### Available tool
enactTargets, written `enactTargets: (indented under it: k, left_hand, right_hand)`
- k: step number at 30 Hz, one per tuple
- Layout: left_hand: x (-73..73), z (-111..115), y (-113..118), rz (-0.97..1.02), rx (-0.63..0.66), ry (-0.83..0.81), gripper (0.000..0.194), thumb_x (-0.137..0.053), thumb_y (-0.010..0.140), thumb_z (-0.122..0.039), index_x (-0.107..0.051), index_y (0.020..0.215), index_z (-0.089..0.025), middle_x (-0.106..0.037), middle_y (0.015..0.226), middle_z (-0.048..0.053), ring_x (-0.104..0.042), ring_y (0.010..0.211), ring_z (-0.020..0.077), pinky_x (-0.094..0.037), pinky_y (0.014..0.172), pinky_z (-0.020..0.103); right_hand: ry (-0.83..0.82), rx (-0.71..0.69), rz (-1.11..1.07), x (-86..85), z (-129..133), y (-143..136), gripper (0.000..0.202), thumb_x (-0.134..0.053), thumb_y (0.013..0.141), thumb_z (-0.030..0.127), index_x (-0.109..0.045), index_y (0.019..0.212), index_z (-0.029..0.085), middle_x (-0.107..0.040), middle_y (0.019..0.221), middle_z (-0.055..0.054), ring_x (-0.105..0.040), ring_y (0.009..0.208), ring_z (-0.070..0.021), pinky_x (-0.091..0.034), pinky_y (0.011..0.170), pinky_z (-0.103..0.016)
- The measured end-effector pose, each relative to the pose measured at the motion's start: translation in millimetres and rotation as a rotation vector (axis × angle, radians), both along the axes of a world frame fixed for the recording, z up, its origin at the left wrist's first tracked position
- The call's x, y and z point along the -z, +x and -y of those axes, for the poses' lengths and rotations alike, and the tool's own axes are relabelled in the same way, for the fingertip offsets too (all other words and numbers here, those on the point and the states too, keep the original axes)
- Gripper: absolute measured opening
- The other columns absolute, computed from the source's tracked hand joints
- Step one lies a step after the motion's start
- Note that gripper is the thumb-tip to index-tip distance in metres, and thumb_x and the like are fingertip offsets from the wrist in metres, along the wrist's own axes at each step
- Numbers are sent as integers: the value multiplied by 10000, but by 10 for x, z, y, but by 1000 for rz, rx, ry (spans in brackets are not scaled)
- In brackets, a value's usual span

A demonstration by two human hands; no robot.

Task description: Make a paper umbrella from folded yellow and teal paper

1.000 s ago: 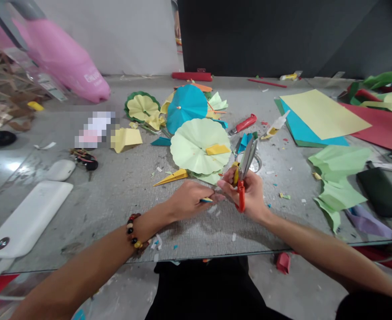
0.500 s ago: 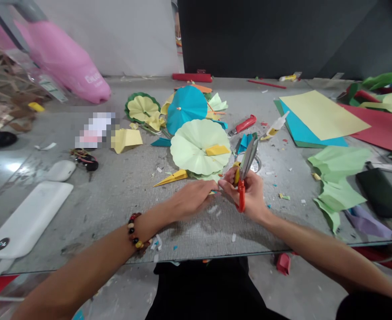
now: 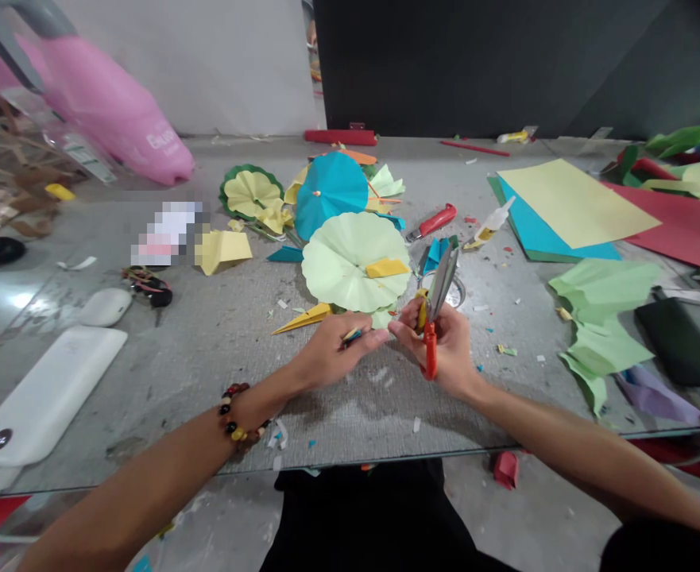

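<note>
My right hand (image 3: 445,342) is closed round scissors (image 3: 431,342) with red and yellow handles, their blades pointing up and away. Its thumb and a finger meet beside my left hand's fingertips. My left hand (image 3: 338,347) is closed on a small folded paper piece (image 3: 353,336) with blue and yellow edges, mostly hidden by the fingers. Just beyond both hands lies a pale green scalloped paper disc (image 3: 338,270) with a folded yellow piece (image 3: 387,268) on it. A pointed yellow paper cone (image 3: 303,318) lies beside my left hand.
Behind the disc are a blue paper disc (image 3: 341,187) and a yellow-green one (image 3: 249,193). A red cutter (image 3: 437,221), a glue bottle (image 3: 491,225) and a tape roll (image 3: 458,292) lie right. Paper sheets (image 3: 570,202) are farther right, a white power bank (image 3: 48,397) left.
My left hand has turned and drawn slightly back to the left, showing the small folded piece between its fingers. My right hand with the scissors has hardly moved.
</note>
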State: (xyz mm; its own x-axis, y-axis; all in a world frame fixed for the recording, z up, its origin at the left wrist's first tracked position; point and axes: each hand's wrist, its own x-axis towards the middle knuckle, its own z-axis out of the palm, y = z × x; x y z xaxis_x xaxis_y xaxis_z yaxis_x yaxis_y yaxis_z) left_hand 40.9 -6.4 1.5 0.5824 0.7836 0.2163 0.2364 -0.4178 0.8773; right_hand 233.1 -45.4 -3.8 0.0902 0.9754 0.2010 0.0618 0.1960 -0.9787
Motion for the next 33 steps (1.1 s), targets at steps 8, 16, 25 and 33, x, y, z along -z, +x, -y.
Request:
enactTargets:
  k: [8,16,25,33]
  left_hand:
    - [-8,5,4,-48,47,-14,459,-392,1064,-437,-457,686,-184,-484,647,-29,-464,620,109,-364,637,254]
    - [56,7,-27,20,7,44,513,-539,1011,-440,-352,607,-185,-331,559,-69,-308,525,68,-269,533,223]
    - [101,-18,-2,-50,108,27,548,-562,991,-456,-320,581,-186,-290,569,-66,-298,538,73,-251,527,222]
    - [93,-16,-26,-59,3,135,530,-495,1031,-430,-381,581,-176,-330,541,-63,-315,505,68,-258,514,216]
  right_hand:
    - [9,-2,-5,17,-8,8,281,-881,712,263,-642,857,238,-616,757,44,-565,656,-113,-474,604,-258]
    - [-8,6,21,5,3,-3,275,-868,733,305,-634,860,233,-596,722,48,-528,619,-107,-431,568,-257]
    - [-21,-27,17,11,-15,7,275,-864,732,316,-648,880,232,-622,742,43,-571,645,-112,-482,605,-258]
    - [-36,-14,-6,14,-35,5,276,-864,731,306,-644,883,235,-602,705,56,-540,605,-99,-453,569,-248]
